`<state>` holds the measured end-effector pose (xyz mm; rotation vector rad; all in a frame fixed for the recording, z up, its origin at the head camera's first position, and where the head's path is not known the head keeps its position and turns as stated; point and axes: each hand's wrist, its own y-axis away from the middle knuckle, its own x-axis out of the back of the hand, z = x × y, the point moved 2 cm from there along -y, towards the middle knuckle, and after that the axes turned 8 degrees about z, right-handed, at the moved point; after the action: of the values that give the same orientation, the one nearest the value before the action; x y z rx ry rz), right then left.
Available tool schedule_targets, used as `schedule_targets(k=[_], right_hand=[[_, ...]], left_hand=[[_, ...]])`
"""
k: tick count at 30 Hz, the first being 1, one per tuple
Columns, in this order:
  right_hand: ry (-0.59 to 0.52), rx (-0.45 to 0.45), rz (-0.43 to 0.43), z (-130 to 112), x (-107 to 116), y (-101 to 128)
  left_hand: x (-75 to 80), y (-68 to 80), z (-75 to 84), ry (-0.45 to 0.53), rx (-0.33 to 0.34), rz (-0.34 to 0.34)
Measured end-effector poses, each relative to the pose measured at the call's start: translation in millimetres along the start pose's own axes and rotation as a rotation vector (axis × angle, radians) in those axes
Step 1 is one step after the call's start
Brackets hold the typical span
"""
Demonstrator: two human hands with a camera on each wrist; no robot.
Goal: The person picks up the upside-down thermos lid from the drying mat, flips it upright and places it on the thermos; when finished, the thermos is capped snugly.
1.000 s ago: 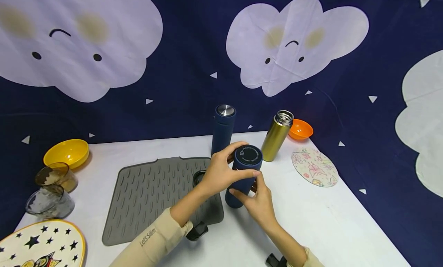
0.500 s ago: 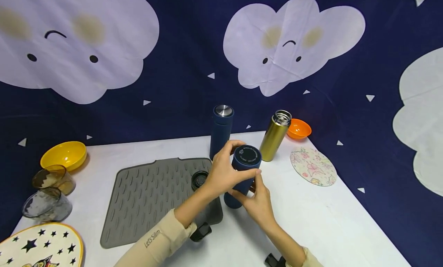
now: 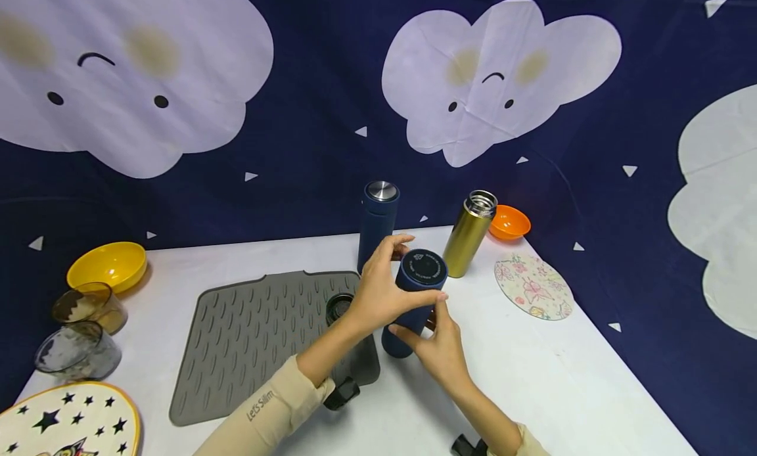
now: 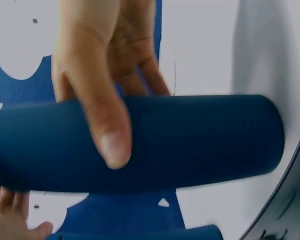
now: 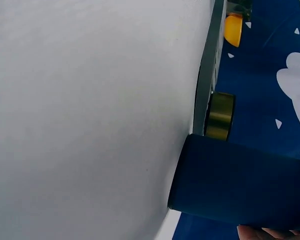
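Dark-blue flask (image 3: 417, 317), gripped high by the left hand (image 3: 378, 292) and low by the right hand (image 3: 441, 352), points its long axis toward one o'clock, printed black end (image 3: 424, 267) uppermost, beside the three-o'clock edge of the grey mat (image 3: 254, 344). The right wrist view shows the gold side of a cap (image 5: 220, 115); the head view, its black top. White tabletop (image 3: 520, 370) stretches from three to five.

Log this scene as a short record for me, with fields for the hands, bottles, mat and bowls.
Left hand: grips held navy bottle near its upper end
Right hand: grips same bottle, lower down
Rear bottle: navy, silver-topped, standing
Gold bottle: standing, mouth uncovered
Gray mat: bears a round black-topped item
Yellow bowl: left of mat
Orange bowl: behind gold bottle
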<state>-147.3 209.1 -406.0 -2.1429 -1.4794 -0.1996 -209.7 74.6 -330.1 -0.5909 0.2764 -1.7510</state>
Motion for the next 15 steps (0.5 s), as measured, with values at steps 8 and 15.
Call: schedule_targets(k=[8,15], right_hand=[[-0.003,0.0,0.01,1.7,1.2,-0.6],[-0.014,-0.005,0.001,0.7,0.5,0.0]], left_hand=[[4.3,-1.4,-4.3,0.133,0.026,-0.128],[1.7,-1.8,-6.2,0.277,0.001,-0.157]])
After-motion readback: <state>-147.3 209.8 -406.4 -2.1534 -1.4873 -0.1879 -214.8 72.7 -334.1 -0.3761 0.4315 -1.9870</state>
